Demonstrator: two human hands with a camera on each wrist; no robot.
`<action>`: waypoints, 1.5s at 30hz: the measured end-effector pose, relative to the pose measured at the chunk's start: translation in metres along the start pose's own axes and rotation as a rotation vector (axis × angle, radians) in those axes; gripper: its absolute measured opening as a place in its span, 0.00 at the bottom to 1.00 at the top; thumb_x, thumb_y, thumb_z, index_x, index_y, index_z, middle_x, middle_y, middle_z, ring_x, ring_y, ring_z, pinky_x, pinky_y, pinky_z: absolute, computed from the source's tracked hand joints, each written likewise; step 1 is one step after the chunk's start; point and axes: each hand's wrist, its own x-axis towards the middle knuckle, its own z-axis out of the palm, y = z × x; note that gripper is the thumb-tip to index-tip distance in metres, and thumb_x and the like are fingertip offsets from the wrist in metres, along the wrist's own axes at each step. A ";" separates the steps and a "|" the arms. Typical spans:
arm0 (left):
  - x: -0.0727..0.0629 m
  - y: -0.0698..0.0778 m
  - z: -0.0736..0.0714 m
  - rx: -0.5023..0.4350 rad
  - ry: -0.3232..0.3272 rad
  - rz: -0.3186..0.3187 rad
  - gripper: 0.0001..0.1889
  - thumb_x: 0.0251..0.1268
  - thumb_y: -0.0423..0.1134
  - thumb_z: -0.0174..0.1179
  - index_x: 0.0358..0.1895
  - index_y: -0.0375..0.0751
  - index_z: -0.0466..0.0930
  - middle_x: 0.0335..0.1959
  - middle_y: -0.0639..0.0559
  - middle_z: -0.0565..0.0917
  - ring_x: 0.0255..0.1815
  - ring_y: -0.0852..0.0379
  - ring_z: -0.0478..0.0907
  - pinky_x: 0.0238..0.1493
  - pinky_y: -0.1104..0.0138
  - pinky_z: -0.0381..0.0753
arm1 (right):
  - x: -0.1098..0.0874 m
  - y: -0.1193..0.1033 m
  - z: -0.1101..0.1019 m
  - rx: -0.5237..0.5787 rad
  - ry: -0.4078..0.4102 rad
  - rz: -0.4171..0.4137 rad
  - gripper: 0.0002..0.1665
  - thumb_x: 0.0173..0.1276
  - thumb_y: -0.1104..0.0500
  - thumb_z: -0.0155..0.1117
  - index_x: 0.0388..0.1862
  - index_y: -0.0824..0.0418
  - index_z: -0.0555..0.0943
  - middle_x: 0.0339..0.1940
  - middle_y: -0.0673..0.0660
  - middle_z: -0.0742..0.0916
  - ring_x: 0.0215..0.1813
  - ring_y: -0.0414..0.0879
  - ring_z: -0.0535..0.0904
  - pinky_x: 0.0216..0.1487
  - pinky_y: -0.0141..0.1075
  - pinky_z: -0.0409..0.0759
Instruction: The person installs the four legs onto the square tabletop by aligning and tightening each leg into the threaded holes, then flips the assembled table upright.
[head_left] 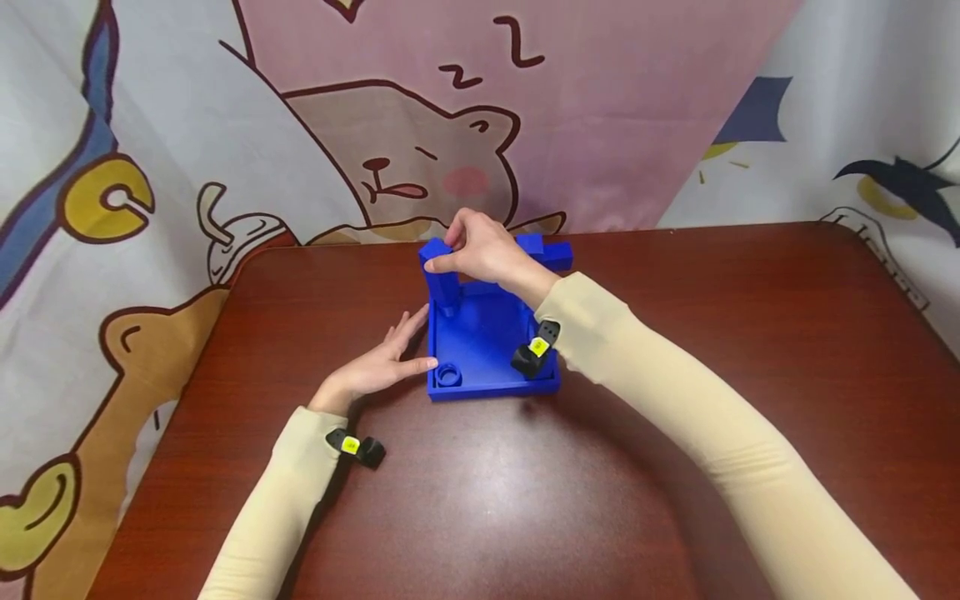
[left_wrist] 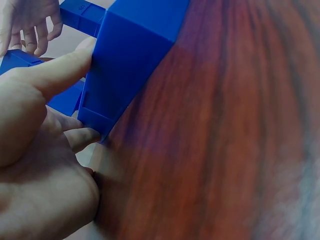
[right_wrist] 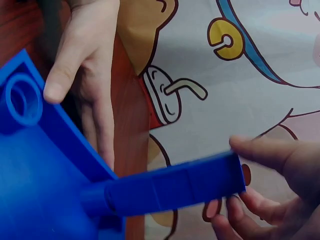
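A shallow, square blue base with raised edges sits on the table. From its far left corner rises a blue post, its lower end at the corner socket. My right hand pinches the post's top between thumb and fingers; the right wrist view shows the grip on the post from the side. Along the base's left side lies my left hand, fingers extended, thumb at the rim. In the left wrist view its thumb and fingertips touch the base's side wall. A round socket shows at the near left corner.
Near the far right corner a blue block's top shows beside another blue block, both partly hidden by my right hand and wrist. A cartoon-print curtain hangs behind the brown table.
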 end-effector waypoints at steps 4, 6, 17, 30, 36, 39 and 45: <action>-0.002 -0.001 0.000 -0.010 -0.007 0.002 0.44 0.71 0.47 0.56 0.79 0.53 0.35 0.79 0.50 0.39 0.76 0.45 0.23 0.68 0.40 0.27 | -0.002 0.002 -0.002 0.067 -0.075 -0.084 0.28 0.59 0.54 0.74 0.53 0.61 0.73 0.51 0.59 0.80 0.52 0.50 0.77 0.52 0.40 0.76; -0.003 0.000 -0.001 -0.012 -0.010 0.003 0.44 0.71 0.48 0.56 0.79 0.52 0.35 0.79 0.49 0.39 0.75 0.45 0.22 0.67 0.40 0.26 | -0.003 0.002 -0.004 0.088 -0.118 -0.147 0.29 0.62 0.58 0.71 0.60 0.60 0.72 0.57 0.60 0.79 0.58 0.51 0.75 0.56 0.43 0.74; -0.001 -0.001 0.000 -0.016 -0.002 0.024 0.43 0.72 0.45 0.56 0.79 0.51 0.35 0.79 0.49 0.39 0.76 0.45 0.23 0.68 0.42 0.27 | 0.002 0.000 0.000 0.074 -0.235 -0.196 0.31 0.70 0.68 0.57 0.72 0.59 0.67 0.66 0.60 0.74 0.60 0.50 0.73 0.48 0.39 0.78; -0.001 0.000 -0.001 0.005 0.005 0.050 0.43 0.71 0.44 0.57 0.79 0.49 0.36 0.79 0.49 0.40 0.76 0.45 0.23 0.69 0.45 0.26 | 0.005 0.001 0.002 0.050 -0.145 -0.159 0.20 0.68 0.65 0.63 0.58 0.63 0.75 0.55 0.60 0.81 0.51 0.50 0.77 0.50 0.38 0.77; 0.000 0.000 0.000 0.014 0.006 0.034 0.43 0.72 0.41 0.56 0.79 0.48 0.35 0.79 0.47 0.39 0.75 0.43 0.23 0.69 0.43 0.25 | 0.005 -0.001 0.001 -0.033 -0.052 -0.053 0.24 0.58 0.55 0.74 0.48 0.63 0.74 0.44 0.58 0.81 0.46 0.50 0.77 0.47 0.39 0.75; -0.001 0.005 0.000 0.013 0.001 0.015 0.43 0.72 0.39 0.55 0.78 0.44 0.34 0.78 0.44 0.38 0.75 0.41 0.22 0.68 0.41 0.25 | 0.004 -0.001 0.001 -0.083 -0.027 -0.024 0.26 0.57 0.51 0.76 0.45 0.62 0.74 0.42 0.57 0.81 0.44 0.50 0.77 0.47 0.40 0.74; -0.013 0.034 -0.003 -0.023 -0.019 -0.003 0.42 0.72 0.38 0.54 0.78 0.38 0.35 0.78 0.41 0.38 0.75 0.37 0.23 0.66 0.38 0.27 | 0.002 -0.001 0.001 -0.066 -0.045 0.019 0.29 0.55 0.48 0.76 0.45 0.62 0.73 0.40 0.57 0.80 0.38 0.50 0.82 0.43 0.39 0.77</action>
